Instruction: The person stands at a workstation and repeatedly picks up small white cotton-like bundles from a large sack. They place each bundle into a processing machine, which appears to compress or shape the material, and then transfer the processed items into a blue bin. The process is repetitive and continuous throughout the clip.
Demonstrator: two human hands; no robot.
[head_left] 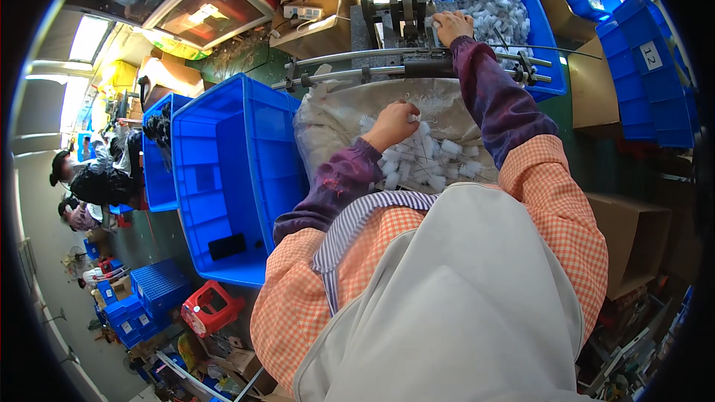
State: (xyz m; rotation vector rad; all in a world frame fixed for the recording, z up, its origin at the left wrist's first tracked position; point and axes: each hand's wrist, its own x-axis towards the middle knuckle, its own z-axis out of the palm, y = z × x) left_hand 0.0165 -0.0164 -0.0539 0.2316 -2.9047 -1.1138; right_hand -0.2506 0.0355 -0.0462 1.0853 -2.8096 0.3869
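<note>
My left hand (395,125) is closed in a pinch above a cloth-lined work surface (328,115), with a bit of a small white bristle brush showing at the fingertips. Just below it lies a heap of white brushes (428,160) with thin wire stems. Farther off, my right hand (453,27) reaches up to the right side of a dark metal bench machine (402,18). Its fingers bend in against the machine, and whatever they grip is too small to make out. Metal rods (350,74) run crosswise between my two hands.
Right of the machine a blue bin (547,67) holds many white brushes. A deep blue crate (223,179) stands at my left with a dark flat object inside. Cardboard boxes (625,242) and stacked blue crates (648,67) line the right. A red stool (212,309) and seated people are at left.
</note>
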